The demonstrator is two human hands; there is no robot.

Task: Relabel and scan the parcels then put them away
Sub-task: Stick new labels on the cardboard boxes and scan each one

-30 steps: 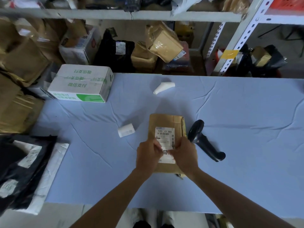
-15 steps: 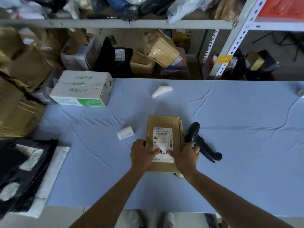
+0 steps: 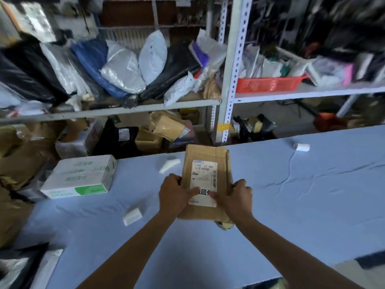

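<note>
Left grip (image 3: pixel 174 195), right grip (image 3: pixel 237 197) clamped on near edges of parcel (image 3: pixel 208 157), thumbs (image 3: pixel 192 191) pinning label (image 3: pixel 205 176) flat, probably so it sticks. Parcel between grips, apparently clear of worktop (image 3: pixel 291 195) below, likely bound for shelves (image 3: pixel 125 109) ahead.

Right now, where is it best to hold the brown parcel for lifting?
Probably take the brown parcel by its two long side edges at the near end, one hand from each side, as the left hand and right hand do: it is flat, label up.
</note>
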